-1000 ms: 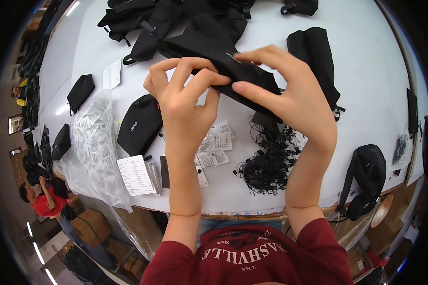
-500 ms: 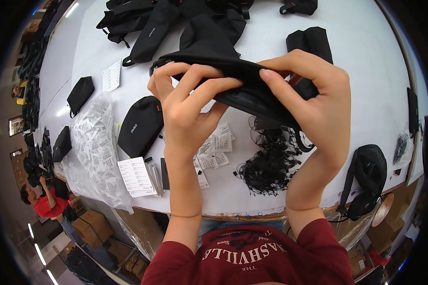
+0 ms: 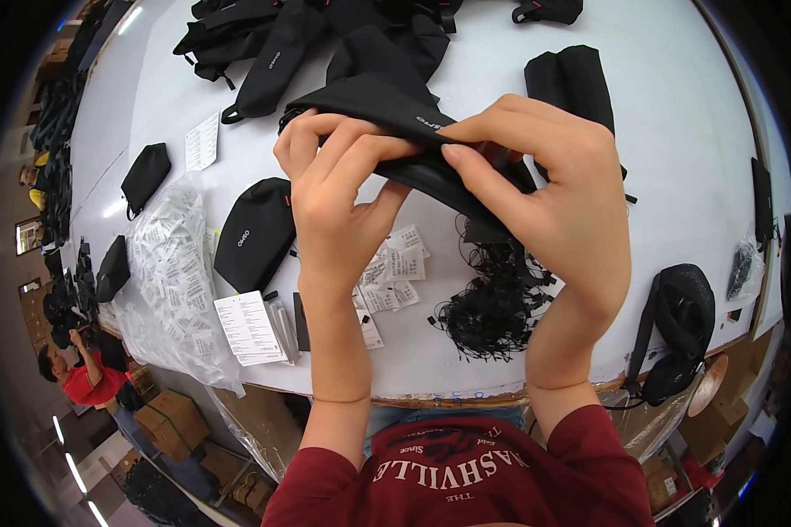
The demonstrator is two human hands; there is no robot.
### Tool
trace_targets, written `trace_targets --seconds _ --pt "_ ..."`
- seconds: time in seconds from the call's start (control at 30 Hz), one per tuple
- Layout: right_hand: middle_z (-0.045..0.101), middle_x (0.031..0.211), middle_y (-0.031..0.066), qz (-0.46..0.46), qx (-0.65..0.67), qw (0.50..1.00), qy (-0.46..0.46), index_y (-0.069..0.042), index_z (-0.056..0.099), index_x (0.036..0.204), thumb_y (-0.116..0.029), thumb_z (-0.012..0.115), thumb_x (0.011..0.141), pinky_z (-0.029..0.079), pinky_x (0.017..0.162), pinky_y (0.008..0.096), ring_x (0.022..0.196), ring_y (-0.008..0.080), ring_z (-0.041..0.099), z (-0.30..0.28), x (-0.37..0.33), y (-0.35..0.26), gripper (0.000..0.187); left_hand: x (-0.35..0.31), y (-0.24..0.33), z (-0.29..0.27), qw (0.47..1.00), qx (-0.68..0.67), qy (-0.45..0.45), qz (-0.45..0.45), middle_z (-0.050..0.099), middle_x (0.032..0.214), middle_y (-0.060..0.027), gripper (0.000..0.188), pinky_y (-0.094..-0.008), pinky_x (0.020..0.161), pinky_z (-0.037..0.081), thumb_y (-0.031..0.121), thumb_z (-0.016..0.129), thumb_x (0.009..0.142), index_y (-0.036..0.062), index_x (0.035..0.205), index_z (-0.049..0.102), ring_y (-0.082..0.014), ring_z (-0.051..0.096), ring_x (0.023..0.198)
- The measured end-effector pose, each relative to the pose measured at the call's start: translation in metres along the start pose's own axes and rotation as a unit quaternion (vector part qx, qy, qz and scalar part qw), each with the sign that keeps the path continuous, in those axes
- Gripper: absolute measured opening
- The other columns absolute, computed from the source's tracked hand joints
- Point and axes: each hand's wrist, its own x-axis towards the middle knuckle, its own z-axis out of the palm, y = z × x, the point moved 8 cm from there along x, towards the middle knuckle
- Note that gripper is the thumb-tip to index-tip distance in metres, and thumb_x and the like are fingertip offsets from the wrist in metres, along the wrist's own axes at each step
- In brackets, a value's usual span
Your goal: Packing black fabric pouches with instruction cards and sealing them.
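black pouch: the black pouch (image 3: 400, 110) is being held up above the white table (image 3: 677, 176) between both hands, sloping down toward the right, with small white print showing on its upper face.
left hand: the left hand (image 3: 334, 176) is gripping the pouch, its fingers curling over the near side and its thumb sitting lower – the fingertips are partly hiding against the cloth.
right hand: the right hand (image 3: 554, 176) is pinching the pouch's edge between thumb and forefinger, just beside the left fingertips.
white print: it is coming back into view, where half a second ago the pouch was turning its plain dark side up.
pouch edge: the right pinch is now sitting closer to the left hand – so both hands seem to be working one short stretch of edge, rather than spreading it.
cords: a tangle of black cords (image 3: 492, 312) is lying near the right forearm.
paper: loose white tags (image 3: 400, 268) are lying beside the left forearm, and a stack of white cards (image 3: 250, 329) is resting farther left.
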Motion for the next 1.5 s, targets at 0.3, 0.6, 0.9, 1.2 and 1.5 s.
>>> trace_targets --seconds 0.3,0.6,0.9,1.2,1.5 --pt "0.066 0.073 0.0051 0.010 0.043 0.999 0.018 0.000 0.071 0.085 -0.003 0.068 0.078 0.043 0.057 0.0230 0.061 0.0124 0.058 -0.007 0.001 0.003 0.008 -0.001 0.003 -0.002 1.000 -0.012 0.028 -0.002 0.065 0.079 -0.0015 0.026 -0.0314 0.076 0.040 -0.003 0.074 0.054 0.0066 0.077 0.065 -0.0219 0.056 0.081" --pt "0.062 0.107 0.0132 0.019 0.162 0.985 -0.052 -0.004 0.046 0.134 -0.029 0.084 0.067 0.043 0.089 0.0300 0.101 0.0185 0.058 0.018 -0.002 0.030 0.081 -0.011 -0.034 -0.021 0.956 -0.140 0.114 -0.230 0.062 0.068 -0.0007 0.019 -0.0186 0.061 0.042 0.002 0.079 0.072 0.0008 0.078 0.061 -0.0062 0.054 0.063" --pt "0.063 0.077 0.0101 0.186 0.287 0.930 -0.132 -0.004 0.055 0.121 -0.033 0.078 0.075 0.042 0.061 0.0185 0.066 0.0072 0.058 0.014 -0.005 0.068 0.059 -0.020 -0.071 -0.029 0.937 -0.067 0.054 -0.337 0.059 0.065 -0.0015 0.020 -0.0208 0.059 0.040 0.015 0.072 0.082 0.0002 0.083 0.058 -0.0069 0.052 0.062" --pt "0.018 0.149 0.0324 -0.136 0.755 0.630 -0.123 0.001 0.025 0.146 -0.090 0.043 0.063 0.054 0.079 0.0338 0.129 0.0471 0.039 -0.016 0.000 0.067 0.124 -0.042 -0.072 0.037 0.885 -0.061 -0.319 -0.334 0.057 0.064 -0.0181 0.020 -0.0327 0.056 0.042 0.014 0.065 0.078 -0.0018 0.091 0.068 -0.0277 0.051 0.053" --pt "0.050 0.071 -0.0030 0.253 0.543 0.705 0.380 -0.005 0.059 0.088 -0.024 0.062 0.093 0.033 0.056 0.0233 0.064 0.0062 0.042 0.003 -0.004 0.123 0.019 -0.037 -0.057 0.024 0.914 -0.042 -0.299 -0.271 0.060 0.067 -0.0152 0.016 -0.0359 0.063 0.044 0.015 0.064 0.078 0.0041 0.089 0.069 -0.0297 0.055 0.065"
